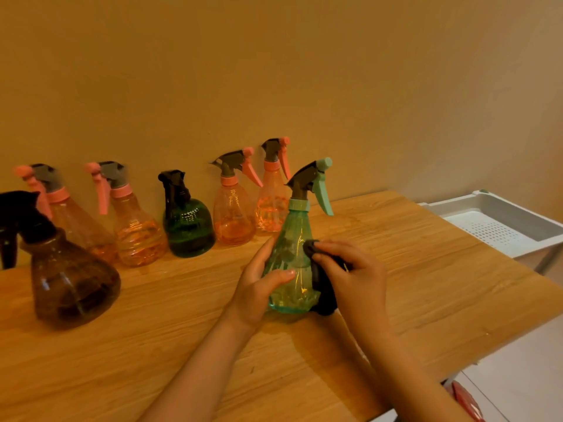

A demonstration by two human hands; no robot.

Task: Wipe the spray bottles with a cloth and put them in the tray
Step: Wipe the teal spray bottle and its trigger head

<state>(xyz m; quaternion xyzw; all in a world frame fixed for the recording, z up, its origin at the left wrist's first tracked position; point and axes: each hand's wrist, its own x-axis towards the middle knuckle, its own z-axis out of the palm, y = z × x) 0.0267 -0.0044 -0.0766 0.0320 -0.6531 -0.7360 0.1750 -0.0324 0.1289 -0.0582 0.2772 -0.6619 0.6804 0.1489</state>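
Teal spray bottle (291,263): clear ribbed plastic, cone-shaped, dark head with teal trigger and nozzle; upright on wooden table (411,269), apparently empty. Left hand (259,287) wrapped round its lower left side, thumb across the front. Right hand (350,275) gripping dark cloth (323,284), pressed against its right flank. Behind teal bottle, along the wall: four clear pink bottles (233,217), some pinkish liquid in the bottoms, and one squat dark green bottle (189,228). Far left of it: brown cone bottle (70,284), dark liquid inside. Right of it, off the table edge: white plastic tray (515,220), perforated floor.
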